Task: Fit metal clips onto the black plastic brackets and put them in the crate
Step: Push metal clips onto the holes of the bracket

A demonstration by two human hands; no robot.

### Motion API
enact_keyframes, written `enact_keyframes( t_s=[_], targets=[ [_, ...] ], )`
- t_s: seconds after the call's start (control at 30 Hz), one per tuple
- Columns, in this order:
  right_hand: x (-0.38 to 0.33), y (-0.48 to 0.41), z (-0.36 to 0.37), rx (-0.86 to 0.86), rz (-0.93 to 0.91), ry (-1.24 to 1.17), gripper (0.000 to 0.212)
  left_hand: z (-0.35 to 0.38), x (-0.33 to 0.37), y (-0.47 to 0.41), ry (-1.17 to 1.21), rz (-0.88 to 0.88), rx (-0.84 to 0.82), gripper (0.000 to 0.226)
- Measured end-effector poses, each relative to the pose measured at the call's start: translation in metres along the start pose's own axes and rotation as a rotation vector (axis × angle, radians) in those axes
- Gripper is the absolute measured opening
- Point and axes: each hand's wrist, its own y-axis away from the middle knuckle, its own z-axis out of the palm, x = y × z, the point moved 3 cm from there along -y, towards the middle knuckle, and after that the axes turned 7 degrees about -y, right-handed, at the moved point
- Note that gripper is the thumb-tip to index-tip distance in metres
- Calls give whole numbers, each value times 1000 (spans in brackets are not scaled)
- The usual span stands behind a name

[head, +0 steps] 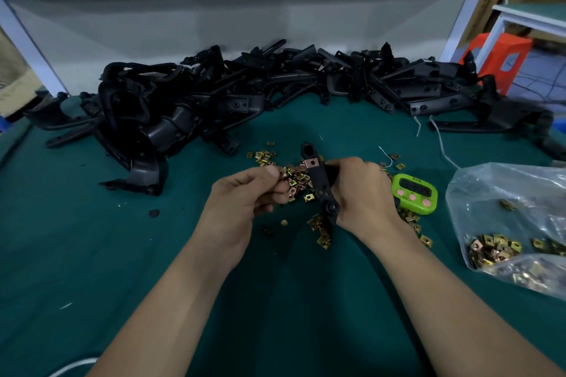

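Right hand [364, 193]: fingers wrapped round a black plastic bracket [320, 185], held over the table with its long axis pointing away from the person. One copper-coloured clip [311, 163] is already seated on the bracket near its far end, just under the holed tip.

Left hand [245, 196]: fingers curled, thumb on top, holding a small bunch of metal clips [294, 179] right beside the bracket. How many, can't tell.

More loose clips [321, 232] are scattered on the green mat [92, 254] under and around both hands.

Just right of the right hand is a green digital timer [415, 193] with pink buttons, lying flat. Further right, a clear plastic bag [505, 193] has more clips inside.

Along the back of the table is a big heap of unprocessed black brackets [245, 95], spanning nearly the full width. An orange stool [496, 61] stands off the table at far right.
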Motion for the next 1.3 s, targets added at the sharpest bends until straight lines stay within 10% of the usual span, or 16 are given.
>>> enact_keyframes(
  t_s=[1.3],
  targets=[
    [-8, 2, -9, 137, 25, 205, 11, 24, -7, 12, -293, 39, -38, 23]
  ],
)
